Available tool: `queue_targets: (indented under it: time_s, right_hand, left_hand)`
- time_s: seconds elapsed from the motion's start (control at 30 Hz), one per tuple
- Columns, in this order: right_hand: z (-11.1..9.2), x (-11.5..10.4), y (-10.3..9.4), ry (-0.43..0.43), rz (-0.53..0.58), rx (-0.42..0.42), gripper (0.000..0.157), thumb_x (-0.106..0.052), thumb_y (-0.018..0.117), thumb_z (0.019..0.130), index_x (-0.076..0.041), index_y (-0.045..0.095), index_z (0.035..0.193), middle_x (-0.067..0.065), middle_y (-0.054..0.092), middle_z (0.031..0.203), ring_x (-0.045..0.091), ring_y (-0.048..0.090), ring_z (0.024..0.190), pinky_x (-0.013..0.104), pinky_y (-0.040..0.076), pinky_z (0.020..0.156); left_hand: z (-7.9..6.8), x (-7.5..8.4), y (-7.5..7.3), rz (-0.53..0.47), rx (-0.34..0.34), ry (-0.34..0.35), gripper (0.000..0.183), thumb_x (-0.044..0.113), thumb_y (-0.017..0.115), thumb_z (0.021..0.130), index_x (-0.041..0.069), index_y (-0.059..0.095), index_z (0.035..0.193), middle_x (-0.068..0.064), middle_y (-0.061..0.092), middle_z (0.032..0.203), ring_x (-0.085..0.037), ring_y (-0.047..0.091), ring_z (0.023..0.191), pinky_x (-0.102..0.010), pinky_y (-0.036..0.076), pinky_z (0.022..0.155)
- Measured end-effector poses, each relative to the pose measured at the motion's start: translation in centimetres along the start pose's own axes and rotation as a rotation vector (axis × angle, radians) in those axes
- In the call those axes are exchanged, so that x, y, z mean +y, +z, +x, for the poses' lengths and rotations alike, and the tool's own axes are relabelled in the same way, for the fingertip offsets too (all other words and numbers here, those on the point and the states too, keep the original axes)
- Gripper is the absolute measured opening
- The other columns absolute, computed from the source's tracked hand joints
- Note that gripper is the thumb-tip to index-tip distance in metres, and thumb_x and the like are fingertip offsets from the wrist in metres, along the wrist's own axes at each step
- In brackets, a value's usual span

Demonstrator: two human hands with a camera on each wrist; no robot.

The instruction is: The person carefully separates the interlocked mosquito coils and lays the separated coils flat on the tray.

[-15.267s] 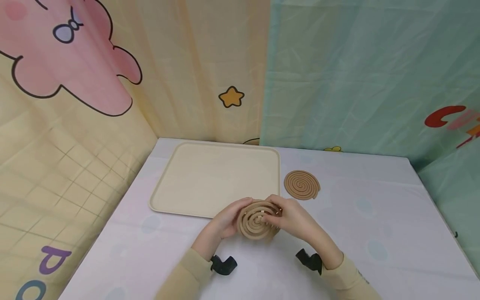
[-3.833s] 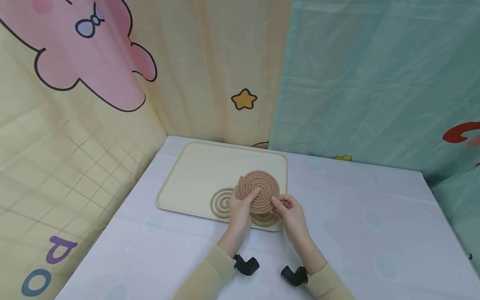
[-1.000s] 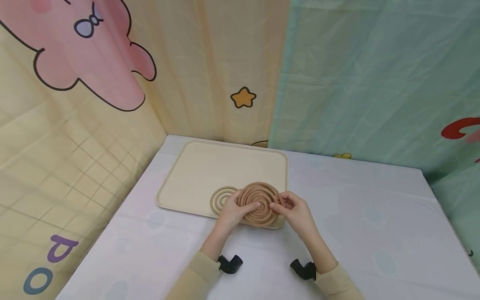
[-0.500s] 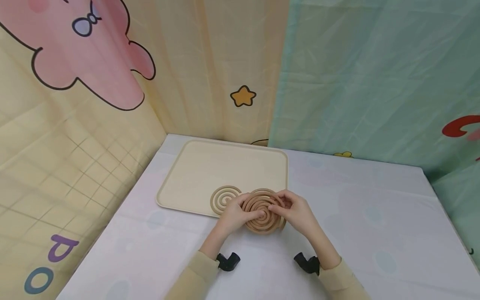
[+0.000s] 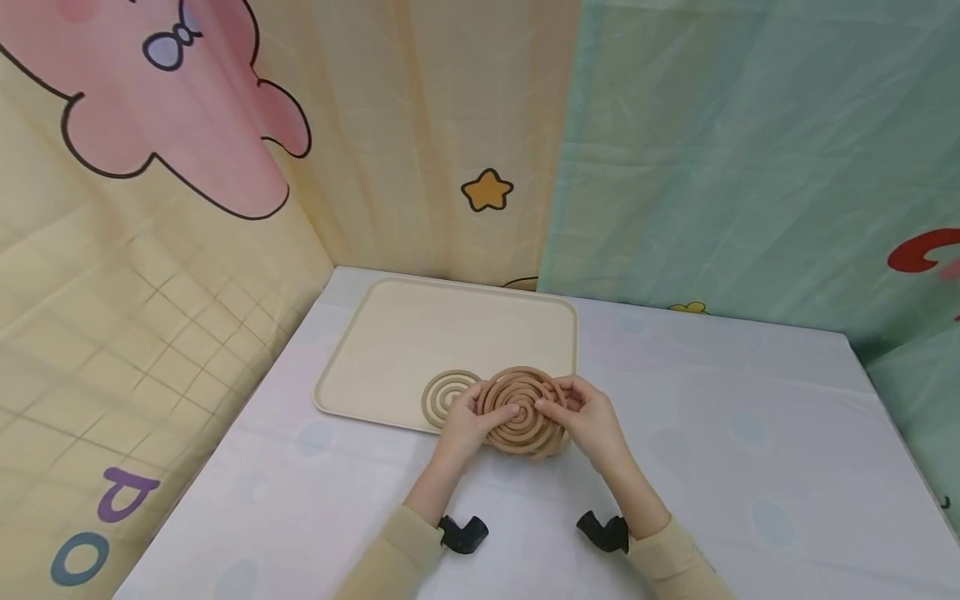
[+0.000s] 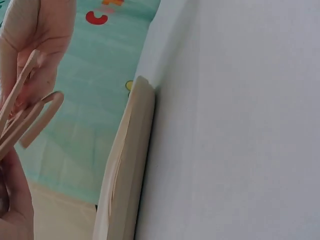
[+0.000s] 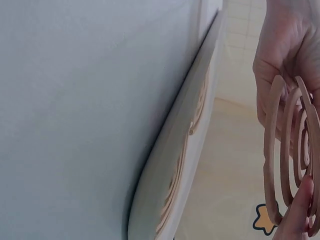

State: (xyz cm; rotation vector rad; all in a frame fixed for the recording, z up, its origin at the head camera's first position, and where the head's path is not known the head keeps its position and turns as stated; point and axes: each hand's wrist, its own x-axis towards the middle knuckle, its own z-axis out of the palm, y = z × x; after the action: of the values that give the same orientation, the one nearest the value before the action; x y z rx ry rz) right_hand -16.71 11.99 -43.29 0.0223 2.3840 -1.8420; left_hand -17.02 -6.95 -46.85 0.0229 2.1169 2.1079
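I count two grips, the left grip (image 5: pixel 462 421) and the right grip (image 5: pixel 590 417), also two sleeves (image 5: pixel 397 550) and two black wrist pieces (image 5: pixel 465 536). One bench (image 5: pixel 712 433) carries one tray (image 5: pixel 390 350); two spiral coils (image 7: pixel 172 192) lie on this tray. Whether the held spiral (image 5: pixel 525 431) is one coil or two, I cannot tell.

Left fingers (image 5: pixel 470 397), right fingers (image 5: pixel 575 385) curled
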Motion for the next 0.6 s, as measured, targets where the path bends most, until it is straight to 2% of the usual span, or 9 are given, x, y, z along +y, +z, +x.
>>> queue_targets:
  time_s: [0.1,0.23,0.33,0.47,0.53,0.6]
  right_hand:
    - [-0.2,0.2,0.4,0.029,0.059,0.028,0.033,-0.010,0.075,0.086,0.001,0.063,0.115,0.012,0.068,0.099,0.008,0.066,0.081,0.017,0.056,0.070]
    - [-0.2,0.2,0.3,0.024,0.048,0.020,0.032,-0.009,0.076,0.086,0.001,0.063,0.113,0.011,0.067,0.098,0.008,0.066,0.081,0.017,0.056,0.070]
    - [-0.2,0.2,-0.1,-0.014,-0.035,-0.018,0.031,-0.011,0.077,0.085,-0.001,0.064,0.111,0.011,0.069,0.099,0.007,0.064,0.081,0.017,0.055,0.069]
    - [-0.3,-0.2,-0.6,-0.110,-0.233,-0.092,0.029,-0.017,0.079,0.084,-0.005,0.066,0.107,0.006,0.065,0.088,0.010,0.055,0.074,0.019,0.047,0.060]
    - [-0.3,-0.5,-0.8,-0.151,-0.325,-0.122,0.028,-0.019,0.079,0.083,-0.008,0.066,0.105,0.003,0.059,0.082,0.013,0.048,0.072,0.021,0.041,0.057]
    - [-0.2,-0.7,-0.9,-0.175,-0.373,-0.152,0.027,-0.019,0.078,0.084,-0.010,0.066,0.106,0.002,0.058,0.081,0.013,0.049,0.071,0.022,0.041,0.056]
  left_hand:
    - [-0.1,-0.2,0.4,-0.080,0.041,0.010,0.043,0.013,0.078,0.084,0.001,0.062,0.121,-0.016,0.068,0.118,-0.014,0.067,0.101,-0.025,0.057,0.085]
    - [-0.1,0.0,0.3,-0.052,0.018,0.017,0.042,0.016,0.078,0.084,0.002,0.063,0.121,-0.015,0.068,0.118,-0.014,0.067,0.100,-0.025,0.057,0.084]
    - [0.1,0.1,-0.3,0.018,-0.060,0.000,0.040,0.017,0.079,0.083,0.005,0.064,0.118,-0.012,0.067,0.115,-0.012,0.065,0.096,-0.025,0.056,0.082]
    - [0.3,0.4,-0.9,0.119,-0.197,-0.001,0.039,0.019,0.080,0.082,0.006,0.066,0.115,-0.009,0.068,0.109,-0.011,0.064,0.091,-0.025,0.056,0.077]
    - [0.3,0.6,-1.0,0.169,-0.236,0.007,0.039,0.020,0.081,0.082,0.007,0.066,0.114,-0.008,0.069,0.105,-0.010,0.064,0.087,-0.024,0.056,0.075]
    - [0.5,0.7,-1.1,0.183,-0.255,0.001,0.039,0.020,0.081,0.081,0.006,0.065,0.115,-0.009,0.069,0.104,-0.011,0.064,0.085,-0.025,0.056,0.073]
